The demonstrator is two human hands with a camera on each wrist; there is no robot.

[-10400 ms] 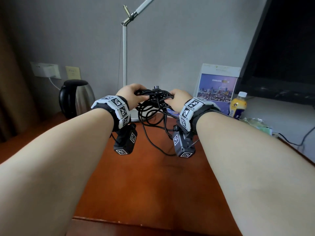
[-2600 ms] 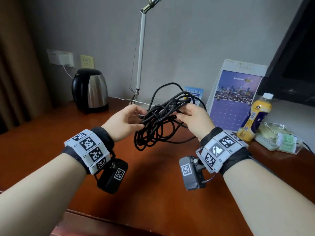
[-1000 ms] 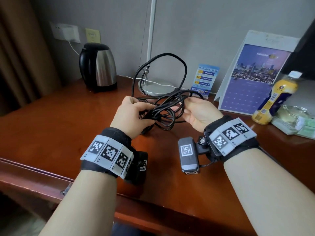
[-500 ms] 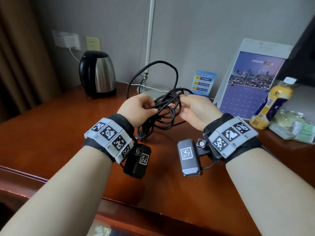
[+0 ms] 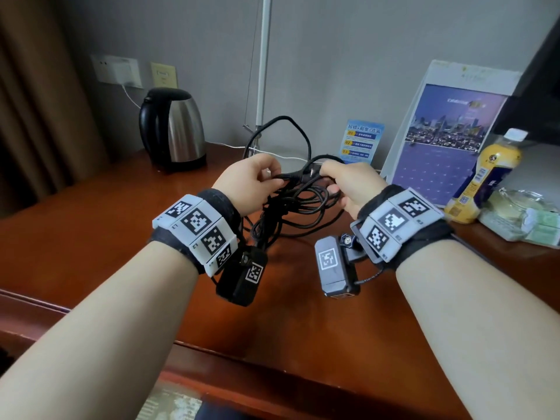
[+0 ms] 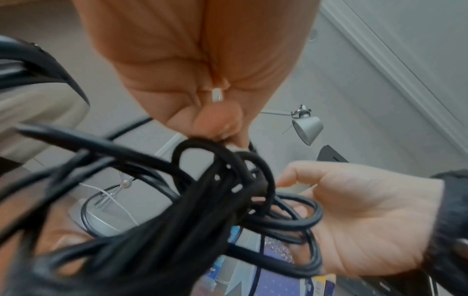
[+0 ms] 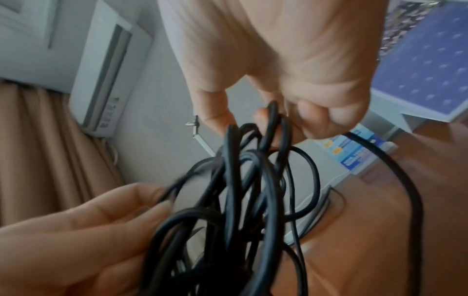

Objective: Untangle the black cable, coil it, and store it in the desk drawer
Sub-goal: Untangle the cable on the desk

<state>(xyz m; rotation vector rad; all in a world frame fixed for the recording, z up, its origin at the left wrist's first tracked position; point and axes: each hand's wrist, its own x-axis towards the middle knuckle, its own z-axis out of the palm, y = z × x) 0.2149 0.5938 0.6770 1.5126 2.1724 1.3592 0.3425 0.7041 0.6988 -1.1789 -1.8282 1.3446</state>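
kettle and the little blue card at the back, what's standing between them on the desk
In the head view, the lamp's white pole rises between the kettle and the blue card, with a raised loop of the black cable before it.

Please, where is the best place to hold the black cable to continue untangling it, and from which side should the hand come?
Probably at the plug end of the cable, which sticks out on top of the tangle between the left hand and right hand. Pinch it from above: it is stiff and exposed, whereas the loops below hang crossed over the desk.
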